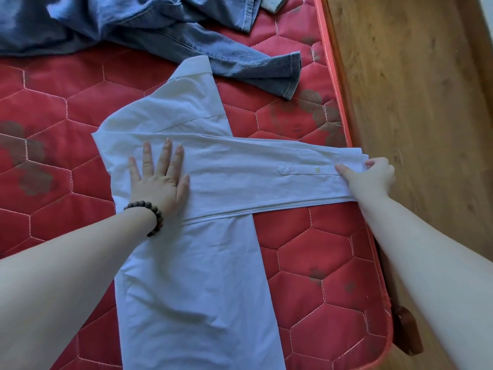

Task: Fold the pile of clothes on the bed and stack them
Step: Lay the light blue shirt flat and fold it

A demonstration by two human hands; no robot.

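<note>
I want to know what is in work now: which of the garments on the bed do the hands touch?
The white shirt. The left hand presses flat on it and the right hand pinches its sleeve cuff. The blue denim garment lies untouched, farther up the bed.

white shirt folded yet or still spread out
Partly folded. The white shirt lies in a narrow strip; its sleeve stretches sideways, cuff pinched by the right hand, left hand flat on it.

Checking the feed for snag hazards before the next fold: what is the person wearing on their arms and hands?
Both forearms are bare, with no sleeves in view. The left hand has a bracelet of dark round wooden-looking beads at the wrist. The right hand and its wrist carry nothing: no ring, watch or glove shows.
</note>
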